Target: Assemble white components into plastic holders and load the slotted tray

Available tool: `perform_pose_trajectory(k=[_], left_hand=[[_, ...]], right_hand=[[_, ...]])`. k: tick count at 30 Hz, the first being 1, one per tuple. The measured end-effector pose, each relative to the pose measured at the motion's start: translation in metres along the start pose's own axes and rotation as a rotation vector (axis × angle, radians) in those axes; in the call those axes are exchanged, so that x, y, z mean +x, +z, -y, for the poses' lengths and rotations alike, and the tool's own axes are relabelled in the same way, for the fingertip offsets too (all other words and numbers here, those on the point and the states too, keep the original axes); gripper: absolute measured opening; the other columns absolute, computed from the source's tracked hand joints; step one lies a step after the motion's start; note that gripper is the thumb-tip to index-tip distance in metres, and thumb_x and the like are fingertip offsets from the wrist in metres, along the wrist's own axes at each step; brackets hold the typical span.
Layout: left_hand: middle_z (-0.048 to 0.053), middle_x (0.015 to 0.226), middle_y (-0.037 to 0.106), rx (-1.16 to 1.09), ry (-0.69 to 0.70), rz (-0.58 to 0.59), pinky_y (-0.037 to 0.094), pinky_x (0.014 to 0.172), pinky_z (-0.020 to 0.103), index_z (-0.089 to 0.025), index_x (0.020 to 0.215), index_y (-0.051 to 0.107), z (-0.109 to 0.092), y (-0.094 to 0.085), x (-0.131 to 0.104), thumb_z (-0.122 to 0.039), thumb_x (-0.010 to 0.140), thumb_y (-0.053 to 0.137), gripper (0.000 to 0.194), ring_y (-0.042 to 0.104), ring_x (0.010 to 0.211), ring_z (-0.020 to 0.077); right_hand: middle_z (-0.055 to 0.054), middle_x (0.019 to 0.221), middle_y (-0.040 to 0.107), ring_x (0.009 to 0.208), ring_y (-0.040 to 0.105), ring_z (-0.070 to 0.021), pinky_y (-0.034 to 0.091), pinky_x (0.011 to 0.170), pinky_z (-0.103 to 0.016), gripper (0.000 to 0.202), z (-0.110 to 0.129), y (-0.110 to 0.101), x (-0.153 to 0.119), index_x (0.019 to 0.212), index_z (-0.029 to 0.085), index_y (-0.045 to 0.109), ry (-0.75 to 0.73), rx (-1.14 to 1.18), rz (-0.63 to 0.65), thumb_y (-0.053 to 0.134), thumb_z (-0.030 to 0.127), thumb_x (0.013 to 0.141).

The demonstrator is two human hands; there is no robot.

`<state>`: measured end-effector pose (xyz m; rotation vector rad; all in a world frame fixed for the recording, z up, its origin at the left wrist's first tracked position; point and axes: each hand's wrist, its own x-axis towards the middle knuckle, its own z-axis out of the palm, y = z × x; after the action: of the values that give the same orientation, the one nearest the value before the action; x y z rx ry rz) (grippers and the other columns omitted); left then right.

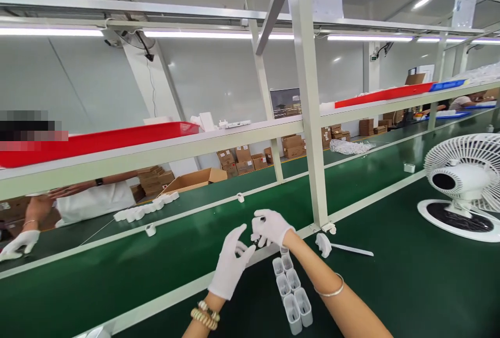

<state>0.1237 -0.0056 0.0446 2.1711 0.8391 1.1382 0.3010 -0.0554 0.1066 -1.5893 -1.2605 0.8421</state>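
Note:
My left hand (pixel 230 265), in a white glove, is held over the rail at the near edge of the green belt. Its thumb and fingers are apart with nothing visible between them. Close beside it, my gloved right hand (pixel 272 227) has its fingers closed on a small white part (pixel 255 237) with dark spots, mostly hidden by the fingers. Below my right wrist, white open-topped plastic cups (pixel 292 312) stand in two rows on the dark green table.
A white fan (pixel 464 176) stands at right. Near the upright post (pixel 312 119) lie a white part with a long strip (pixel 351 249). Small white pieces sit on the belt's far rail (pixel 219 203). Across the belt, a co-worker's gloved hand (pixel 19 244) shows. Red trays (pixel 117 137) rest on the shelf.

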Motion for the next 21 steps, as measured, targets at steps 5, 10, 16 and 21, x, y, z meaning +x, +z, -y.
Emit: perform_pose_trajectory(k=[5,10,16,21], left_hand=[[0.003,0.105,0.078,0.129,0.299,0.486,0.056,0.088,0.032,-0.032,0.118,0.075,-0.009,0.034,0.021,-0.026,0.090,0.056,0.035,0.070,0.091,0.0202],[0.000,0.079,0.075,0.200,0.379,0.549,0.055,0.078,0.026,-0.030,0.081,0.080,-0.018,0.063,0.035,-0.019,0.086,0.057,0.026,0.068,0.073,0.0188],[0.003,0.093,0.074,0.299,0.298,0.470,0.053,0.088,0.032,-0.026,0.088,0.075,-0.001,0.034,0.034,-0.032,0.096,0.045,0.032,0.066,0.086,0.0209],[0.005,0.089,0.070,0.329,0.130,0.337,0.055,0.071,0.032,-0.023,0.091,0.066,0.038,-0.008,-0.017,-0.043,0.099,0.036,0.036,0.062,0.070,0.0193]], right_hand=[[-0.009,0.108,0.070,0.086,0.069,-0.0182,0.060,0.079,-0.037,0.039,-0.035,-0.056,0.020,0.124,0.015,0.062,0.073,-0.297,-0.216,0.062,0.044,0.097],[-0.005,0.101,0.069,0.092,0.068,-0.0205,0.057,0.082,-0.035,0.031,-0.068,-0.054,0.022,0.107,0.016,0.068,0.039,-0.482,-0.319,0.063,0.045,0.097],[-0.008,0.107,0.068,0.095,0.067,-0.0198,0.056,0.086,-0.039,0.027,-0.088,-0.043,0.032,0.110,0.014,0.066,-0.001,-0.652,-0.362,0.063,0.038,0.098],[-0.010,0.119,0.067,0.107,0.064,-0.0234,0.052,0.097,-0.046,0.030,-0.104,-0.028,0.046,0.116,0.014,0.066,-0.168,-0.760,-0.311,0.063,0.037,0.097]])
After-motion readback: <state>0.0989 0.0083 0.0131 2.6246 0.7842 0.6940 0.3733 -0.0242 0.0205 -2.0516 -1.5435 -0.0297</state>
